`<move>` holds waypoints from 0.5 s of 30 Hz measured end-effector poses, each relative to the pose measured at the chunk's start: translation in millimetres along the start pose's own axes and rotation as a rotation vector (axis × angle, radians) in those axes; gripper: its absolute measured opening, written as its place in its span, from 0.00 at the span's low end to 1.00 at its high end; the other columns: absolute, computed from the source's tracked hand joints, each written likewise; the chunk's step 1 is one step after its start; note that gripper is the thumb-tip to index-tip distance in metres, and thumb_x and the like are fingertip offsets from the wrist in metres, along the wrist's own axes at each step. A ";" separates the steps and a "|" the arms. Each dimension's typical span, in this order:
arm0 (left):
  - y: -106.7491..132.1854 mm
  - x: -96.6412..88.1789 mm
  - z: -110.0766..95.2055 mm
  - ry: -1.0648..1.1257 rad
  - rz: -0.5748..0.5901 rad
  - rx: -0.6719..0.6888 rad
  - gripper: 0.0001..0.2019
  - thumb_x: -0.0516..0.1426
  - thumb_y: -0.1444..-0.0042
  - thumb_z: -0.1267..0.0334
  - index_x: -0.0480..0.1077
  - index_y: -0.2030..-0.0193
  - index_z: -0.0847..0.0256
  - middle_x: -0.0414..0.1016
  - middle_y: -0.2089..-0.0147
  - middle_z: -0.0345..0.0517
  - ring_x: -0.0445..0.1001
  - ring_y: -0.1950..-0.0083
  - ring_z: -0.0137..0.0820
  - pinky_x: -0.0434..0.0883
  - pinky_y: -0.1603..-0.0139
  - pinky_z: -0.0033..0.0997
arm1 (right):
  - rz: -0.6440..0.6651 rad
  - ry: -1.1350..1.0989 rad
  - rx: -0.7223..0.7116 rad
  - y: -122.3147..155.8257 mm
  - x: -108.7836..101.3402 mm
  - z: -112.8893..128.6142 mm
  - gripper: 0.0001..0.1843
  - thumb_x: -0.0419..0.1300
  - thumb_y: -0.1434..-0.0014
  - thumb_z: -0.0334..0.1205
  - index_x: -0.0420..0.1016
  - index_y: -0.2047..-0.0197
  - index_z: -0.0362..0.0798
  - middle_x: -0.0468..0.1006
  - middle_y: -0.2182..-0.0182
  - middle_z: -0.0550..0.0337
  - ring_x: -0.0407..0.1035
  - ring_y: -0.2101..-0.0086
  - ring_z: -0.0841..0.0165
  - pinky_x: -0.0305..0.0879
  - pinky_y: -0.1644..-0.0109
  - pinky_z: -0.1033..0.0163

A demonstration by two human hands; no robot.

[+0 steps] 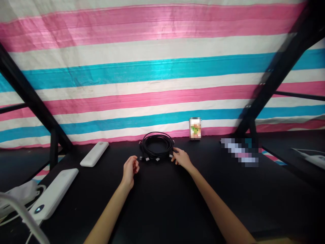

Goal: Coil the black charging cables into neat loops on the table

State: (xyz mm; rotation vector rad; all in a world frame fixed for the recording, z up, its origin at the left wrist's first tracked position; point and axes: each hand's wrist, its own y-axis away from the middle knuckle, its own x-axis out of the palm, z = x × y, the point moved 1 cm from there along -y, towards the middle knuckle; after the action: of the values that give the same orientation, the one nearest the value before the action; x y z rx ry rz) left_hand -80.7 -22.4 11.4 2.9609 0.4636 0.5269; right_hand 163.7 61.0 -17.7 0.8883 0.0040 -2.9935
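Note:
A coil of black cables (157,145) with several small light plugs along its near edge lies on the black table (162,196), close to the striped sheet behind it. My right hand (180,158) rests at the coil's right edge, its fingertips touching the cables near a plug. My left hand (130,168) hovers just left of the coil, fingers loosely curled with nothing in them, a short gap from the nearest plugs.
Two white power banks (94,154) (53,194) lie on the left of the table, with white cables at the far left edge. A small printed card (195,128) stands against the sheet. Black frame struts slant up on both sides.

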 end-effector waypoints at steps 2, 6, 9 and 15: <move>0.0 -0.5 -0.7 0.003 -0.002 -0.006 0.09 0.56 0.58 0.58 0.61 0.73 0.60 0.53 0.85 0.27 0.51 0.86 0.19 0.46 0.83 0.21 | 0.003 0.001 -0.004 0.6 -0.3 0.8 0.23 0.51 0.42 0.36 0.67 0.43 0.42 0.78 0.79 0.62 0.65 0.86 0.74 0.60 0.83 0.71; 0.1 -0.7 -1.5 0.006 -0.003 -0.018 0.09 0.56 0.58 0.57 0.61 0.72 0.60 0.53 0.85 0.27 0.51 0.86 0.19 0.46 0.83 0.22 | 0.003 0.005 -0.010 1.5 -0.6 1.7 0.24 0.51 0.42 0.36 0.66 0.43 0.40 0.78 0.79 0.62 0.65 0.85 0.74 0.61 0.82 0.71; 0.5 -0.9 -2.0 0.008 0.000 -0.020 0.10 0.56 0.58 0.57 0.61 0.73 0.60 0.53 0.85 0.27 0.51 0.86 0.18 0.45 0.83 0.22 | 0.010 0.000 -0.007 1.5 -0.3 1.0 0.24 0.50 0.41 0.35 0.65 0.42 0.40 0.78 0.79 0.61 0.65 0.85 0.75 0.61 0.83 0.72; 1.5 -2.1 -3.9 0.008 -0.005 -0.024 0.10 0.56 0.58 0.57 0.61 0.73 0.59 0.54 0.85 0.27 0.51 0.86 0.19 0.45 0.83 0.22 | 0.024 -0.008 0.007 -1.6 1.6 -2.7 0.25 0.46 0.40 0.32 0.63 0.40 0.40 0.78 0.78 0.61 0.65 0.86 0.75 0.60 0.83 0.73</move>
State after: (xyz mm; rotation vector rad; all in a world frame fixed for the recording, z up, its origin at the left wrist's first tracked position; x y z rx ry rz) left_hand -83.5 -24.4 14.6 2.9356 0.4617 0.5407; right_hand 163.9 62.6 -20.8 0.8707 -0.0173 -2.9772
